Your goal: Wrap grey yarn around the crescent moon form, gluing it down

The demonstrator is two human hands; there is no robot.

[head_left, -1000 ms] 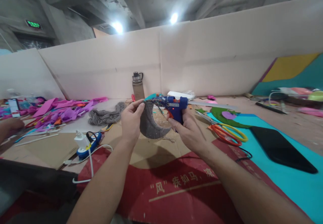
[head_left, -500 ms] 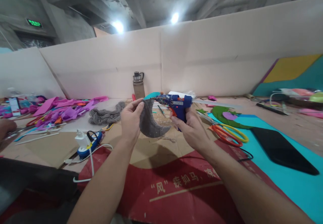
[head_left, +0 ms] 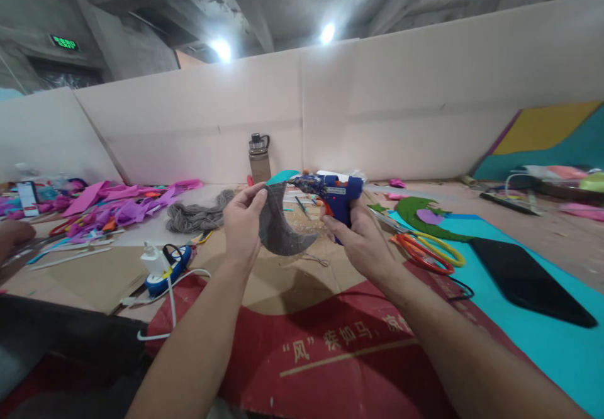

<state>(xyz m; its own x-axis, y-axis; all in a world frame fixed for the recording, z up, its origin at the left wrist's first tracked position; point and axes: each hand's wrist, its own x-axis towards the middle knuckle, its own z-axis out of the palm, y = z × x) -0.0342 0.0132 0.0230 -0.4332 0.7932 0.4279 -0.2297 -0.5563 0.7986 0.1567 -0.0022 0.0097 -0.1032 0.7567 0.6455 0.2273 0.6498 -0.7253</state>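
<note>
Pinched between the thumb and fingers of my left hand [head_left: 244, 219] is a dark grey crescent-shaped piece [head_left: 282, 227], held upright by its upper end. My right hand [head_left: 362, 233] is wrapped round the handle of a blue glue gun [head_left: 337, 192] with an orange trigger. The gun points left, and its nozzle is at the upper edge of the grey crescent; whether it touches I cannot tell. Beneath both hands lies a red and brown cardboard sheet [head_left: 330, 368].
Grey yarn [head_left: 201, 213] and a blue power strip [head_left: 167, 271] lie left. Orange- and yellow-handled scissors [head_left: 425, 252], a green felt piece [head_left: 415, 214] and a black tablet-like slab [head_left: 528, 280] lie right. A bottle [head_left: 259, 158] stands behind. Another person's hand [head_left: 16, 235] is far left.
The glue gun has moved slightly right, and its nozzle has drawn a little away from my left fingertips. The grey crescent has turned slightly, showing more of its flat face.
</note>
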